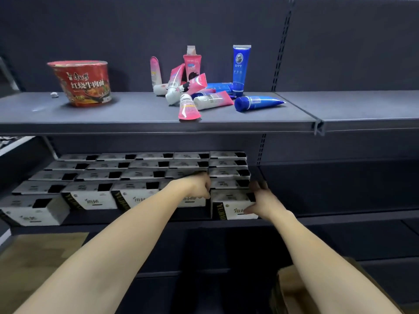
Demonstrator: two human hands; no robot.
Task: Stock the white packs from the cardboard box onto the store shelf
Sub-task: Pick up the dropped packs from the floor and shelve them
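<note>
Both arms outstretched (left hand [199,185] curled).

Dark grey metal shelving unit [158,123] fills the frame, matte grey back panel [158,26] behind. Slotted black upright [281,46] runs down upper right; a plastic joint clip [319,128] on the shelf edge below it. Lower tiers sit in shadow. Dim, even light.
</note>
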